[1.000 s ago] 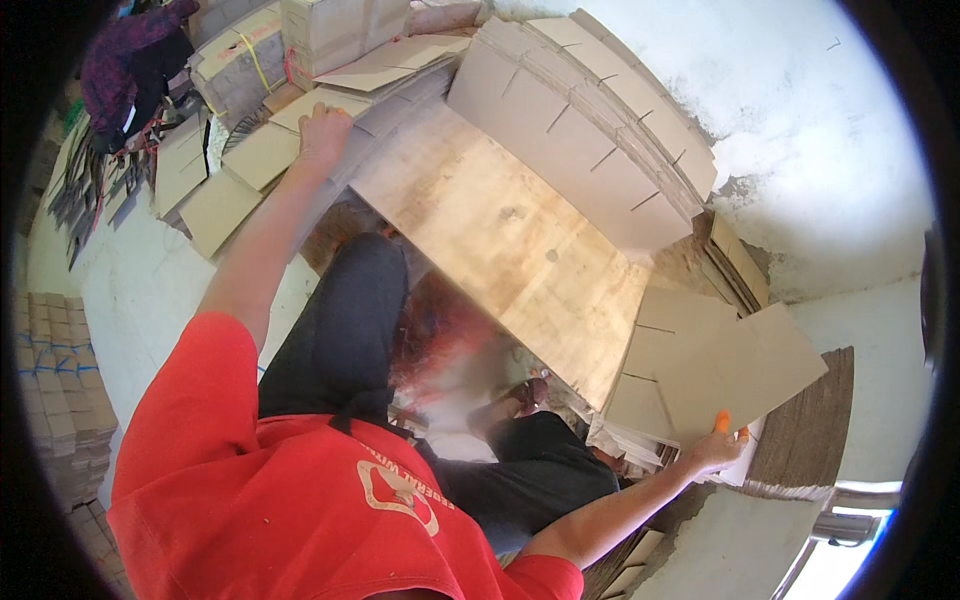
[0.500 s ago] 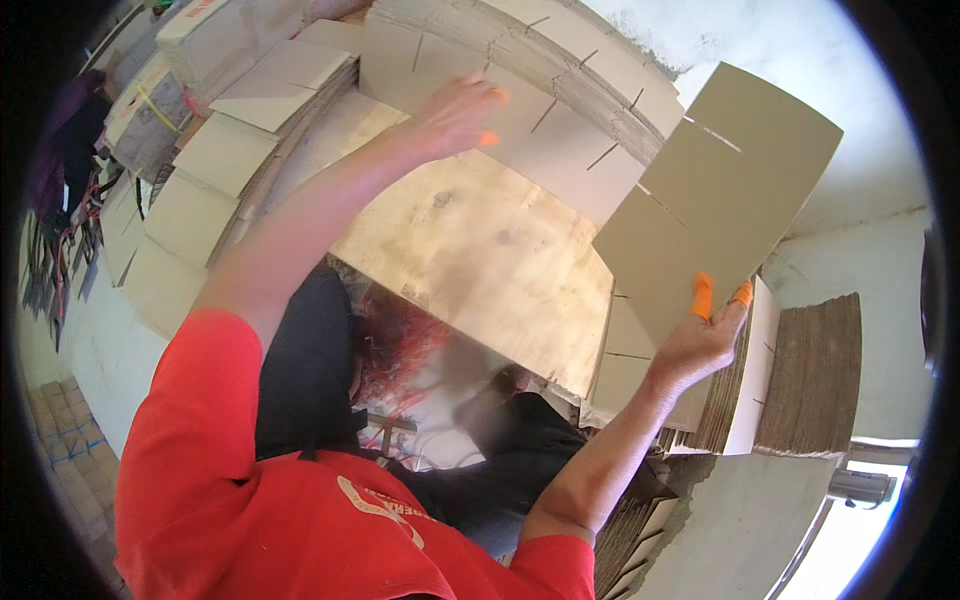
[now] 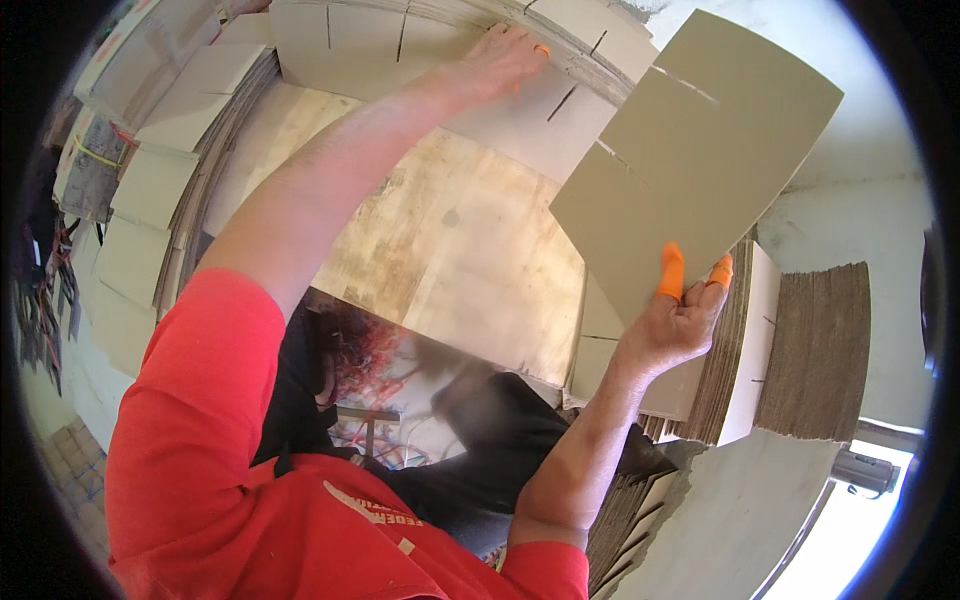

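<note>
My right hand point(image 3: 675, 318) grips a greyish-tan slotted cardboard divider point(image 3: 700, 150) by its lower edge, the thumb and a finger in orange finger covers. The divider stands tilted up, with two short slots in its left side. At the back of the board, my left hand point(image 3: 508, 65) reaches over the top edge of a row of slotted cardboard sheets point(image 3: 430, 35). Its fingers bend over the edge of the front sheet and seem to pinch it; the thumb is partly hidden. An orange cover shows on one finger.
A wooden board point(image 3: 420, 240) lies before me, above my legs. Overlapping cardboard sheets point(image 3: 155, 180) line its left side, with boxes point(image 3: 150, 60) behind. More cardboard stacks point(image 3: 815, 350) stand at the right by the wall. Red strands point(image 3: 370, 365) lie below the board.
My left hand has moved up and away from me, from above the board to the back row's top edge. My right hand still holds the divider, shifted slightly left in view.
</note>
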Motion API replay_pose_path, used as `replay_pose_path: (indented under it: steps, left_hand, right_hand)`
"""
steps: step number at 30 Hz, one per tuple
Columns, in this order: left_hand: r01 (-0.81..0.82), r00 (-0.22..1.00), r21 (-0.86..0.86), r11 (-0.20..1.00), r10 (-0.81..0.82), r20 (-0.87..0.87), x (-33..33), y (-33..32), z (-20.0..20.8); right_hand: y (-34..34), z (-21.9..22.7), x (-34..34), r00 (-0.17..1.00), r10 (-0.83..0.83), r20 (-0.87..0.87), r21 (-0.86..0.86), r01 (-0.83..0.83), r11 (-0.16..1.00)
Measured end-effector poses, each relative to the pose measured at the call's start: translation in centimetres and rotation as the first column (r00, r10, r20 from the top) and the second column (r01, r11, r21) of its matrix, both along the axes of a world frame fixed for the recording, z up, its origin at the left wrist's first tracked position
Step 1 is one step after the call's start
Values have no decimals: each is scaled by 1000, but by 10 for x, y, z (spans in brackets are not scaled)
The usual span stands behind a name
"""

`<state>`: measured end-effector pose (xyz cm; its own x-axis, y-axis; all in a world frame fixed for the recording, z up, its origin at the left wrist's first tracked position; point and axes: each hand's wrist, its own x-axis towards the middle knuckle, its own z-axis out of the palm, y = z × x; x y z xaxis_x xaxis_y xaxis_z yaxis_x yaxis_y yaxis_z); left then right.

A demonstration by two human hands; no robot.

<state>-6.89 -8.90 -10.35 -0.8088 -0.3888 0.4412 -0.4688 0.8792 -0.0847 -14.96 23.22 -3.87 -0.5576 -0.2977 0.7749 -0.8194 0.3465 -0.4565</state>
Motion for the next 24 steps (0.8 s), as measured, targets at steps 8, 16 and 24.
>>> replay_pose_path:
  steps: [8, 16, 24]
  left_hand:
    - [75, 996, 154, 985, -65, -69, 12, 13, 8]
    - [2, 1000, 140, 990, -5, 17, 11, 8, 7]
    - [164, 964, -201, 966, -200, -173, 12, 6, -12]
  right_hand:
    - [-7, 0, -2, 998, 22, -63, -30, -24, 999]
    - [-5, 0, 9, 999, 31, -9, -40, -31, 999]
    - [3, -3, 7, 999, 31, -21, -16, -31, 999]
